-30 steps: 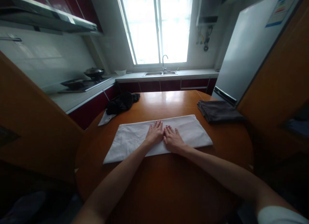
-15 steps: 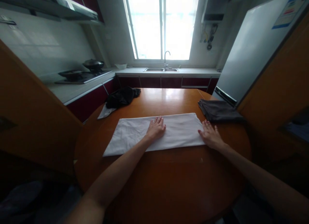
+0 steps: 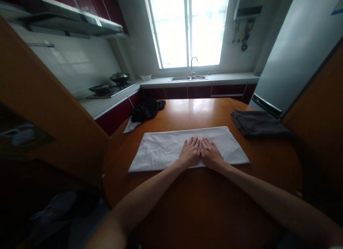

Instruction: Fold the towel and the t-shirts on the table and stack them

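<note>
A folded white cloth (image 3: 160, 149) lies flat on the brown wooden table (image 3: 187, 195), with faint wrinkles on its left part. My left hand (image 3: 190, 151) rests palm down on the middle of the cloth, fingers stretched out. Right beside it my right hand (image 3: 211, 153) lies flat on the cloth too, so that the two hands touch or nearly touch. Neither hand grips anything.
On the table's back left is a black cloth (image 3: 147, 110) with a whitish piece (image 3: 132, 125) by it. A folded dark grey cloth (image 3: 258, 123) lies at the right. Beyond the table are a counter with a sink (image 3: 189, 78) and a stove (image 3: 111, 91).
My right hand has moved left from the cloth's right edge to its middle. My left hand now lies beside it. The view has shifted, so the room appears further right.
</note>
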`<state>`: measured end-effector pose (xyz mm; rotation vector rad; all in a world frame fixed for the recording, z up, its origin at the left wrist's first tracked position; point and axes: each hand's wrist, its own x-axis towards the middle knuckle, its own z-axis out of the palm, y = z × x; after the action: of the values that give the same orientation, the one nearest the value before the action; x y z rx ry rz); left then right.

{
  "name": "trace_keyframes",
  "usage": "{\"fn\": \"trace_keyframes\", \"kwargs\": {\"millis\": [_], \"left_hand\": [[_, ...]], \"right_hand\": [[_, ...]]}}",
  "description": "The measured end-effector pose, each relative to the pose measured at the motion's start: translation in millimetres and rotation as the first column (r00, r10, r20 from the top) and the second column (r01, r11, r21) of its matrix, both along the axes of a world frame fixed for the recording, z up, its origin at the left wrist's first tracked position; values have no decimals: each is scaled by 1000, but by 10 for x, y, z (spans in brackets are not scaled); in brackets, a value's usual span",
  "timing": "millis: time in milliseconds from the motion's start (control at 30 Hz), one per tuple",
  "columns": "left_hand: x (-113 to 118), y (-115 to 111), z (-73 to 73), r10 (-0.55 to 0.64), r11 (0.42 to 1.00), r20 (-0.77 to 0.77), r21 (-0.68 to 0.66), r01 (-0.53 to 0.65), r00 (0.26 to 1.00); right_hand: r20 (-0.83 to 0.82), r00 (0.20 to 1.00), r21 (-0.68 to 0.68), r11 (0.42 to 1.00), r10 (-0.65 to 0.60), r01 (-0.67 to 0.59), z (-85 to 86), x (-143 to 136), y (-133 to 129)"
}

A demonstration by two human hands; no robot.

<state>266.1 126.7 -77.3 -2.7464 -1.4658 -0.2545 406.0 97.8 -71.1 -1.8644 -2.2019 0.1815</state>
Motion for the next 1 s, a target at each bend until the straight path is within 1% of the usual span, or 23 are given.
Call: {"fn": "trace_keyframes", "kwargs": {"millis": [133, 200, 300, 367, 433, 500, 600, 767, 1000], "left_hand": [[12, 5, 27, 12, 1000, 43, -26, -11, 999], [17, 14, 61, 22, 998, 94, -58, -16, 995], [-15, 46, 122, 95, 992, 221, -98, -75, 971], [-66, 57, 149, 144, 988, 262, -84, -126, 954], [-124, 47, 149, 144, 989, 216, -50, -137, 966], [-167, 21, 127, 118, 993, 119, -29, -115, 986], [-184, -9, 84, 94, 995, 24, -32, -93, 995], [-168, 11, 51, 90, 996, -3, -28, -90, 996], [-165, 11, 54, 81, 996, 19, -35, -80, 997]], "right_hand": [[20, 1000, -11, 1000, -15, 15, 4, 55, -11], [32, 999, 0, 1000, -21, 21, -3, 44, -10], [45, 998, 8, 999, -32, 32, -32, 23, 0], [51, 998, 5, 999, -32, 31, -49, 18, 9], [58, 998, 5, 1000, -31, 31, -55, 19, 15], [66, 997, 0, 999, -33, 33, -50, 21, 17], [76, 997, -19, 999, -31, 32, -34, 20, 19], [76, 997, -29, 999, -25, 28, -36, 13, 34], [71, 997, -29, 999, -20, 22, -61, 29, 68]]}}
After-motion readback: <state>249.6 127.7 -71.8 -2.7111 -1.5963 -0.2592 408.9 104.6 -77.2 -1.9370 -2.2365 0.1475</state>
